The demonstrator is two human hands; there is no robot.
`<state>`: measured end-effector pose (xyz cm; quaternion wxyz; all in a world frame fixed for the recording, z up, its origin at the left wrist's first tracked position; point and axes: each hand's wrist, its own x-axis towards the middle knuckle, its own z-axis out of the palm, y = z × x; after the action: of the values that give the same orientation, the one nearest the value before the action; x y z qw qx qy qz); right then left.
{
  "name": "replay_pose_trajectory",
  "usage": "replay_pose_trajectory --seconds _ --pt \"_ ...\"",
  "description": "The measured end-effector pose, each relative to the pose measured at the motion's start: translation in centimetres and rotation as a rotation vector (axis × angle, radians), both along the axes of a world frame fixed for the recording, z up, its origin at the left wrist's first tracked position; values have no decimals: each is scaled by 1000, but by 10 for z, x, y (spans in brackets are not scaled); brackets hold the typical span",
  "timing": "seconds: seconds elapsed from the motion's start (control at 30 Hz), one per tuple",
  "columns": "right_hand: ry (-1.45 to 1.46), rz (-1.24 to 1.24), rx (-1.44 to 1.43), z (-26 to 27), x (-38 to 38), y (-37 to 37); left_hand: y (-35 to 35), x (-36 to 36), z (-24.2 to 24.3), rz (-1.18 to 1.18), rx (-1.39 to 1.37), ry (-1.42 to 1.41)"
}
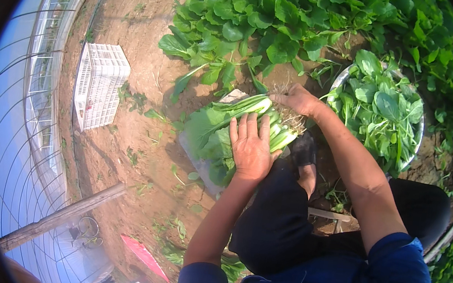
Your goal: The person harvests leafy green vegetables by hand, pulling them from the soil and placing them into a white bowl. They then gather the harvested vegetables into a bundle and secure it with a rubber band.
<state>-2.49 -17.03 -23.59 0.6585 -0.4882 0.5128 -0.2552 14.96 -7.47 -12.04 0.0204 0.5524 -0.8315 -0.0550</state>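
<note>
A stack of leafy greens (pixel 207 129) with pale stems lies before me, stems pointing right and broad leaves to the left. My left hand (pixel 253 144) rests flat on top of the stack, fingers somewhat apart. At the stem ends, my right hand (pixel 297 99) is beside the thin tangled roots (pixel 292 121). Its fingertips reach the base of the uppermost stem; whether they grip anything is hidden. Under the leaves is a flat grey sheet or slab (pixel 203 168). To the right stands a round basin (pixel 418 139) heaped with loose green leaves (pixel 392 103).
Growing greens (pixel 281 14) fill the top and right. A white slatted plastic crate (pixel 101 87) stands on bare soil at left, near the greenhouse film wall (pixel 5 118). A wooden post (pixel 65 215) and a pink-red object (pixel 144 255) are lower left. Near my legs is a wooden stool (pixel 328 214).
</note>
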Motion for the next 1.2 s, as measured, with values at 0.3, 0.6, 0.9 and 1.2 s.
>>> replay_pose_trajectory --seconds 0.3,0.6,0.9,1.2 --pt "33 91 -32 -15 2 -7 10 0 -5 -65 -112 -13" --pt "-198 135 -267 -13 -12 11 1 -7 6 98 -55 16" --pt "-191 211 -361 0 -14 10 -16 8 7 7 129 -14" --pt "323 59 -506 20 -16 -44 -6 -1 -1 36 10 -2"
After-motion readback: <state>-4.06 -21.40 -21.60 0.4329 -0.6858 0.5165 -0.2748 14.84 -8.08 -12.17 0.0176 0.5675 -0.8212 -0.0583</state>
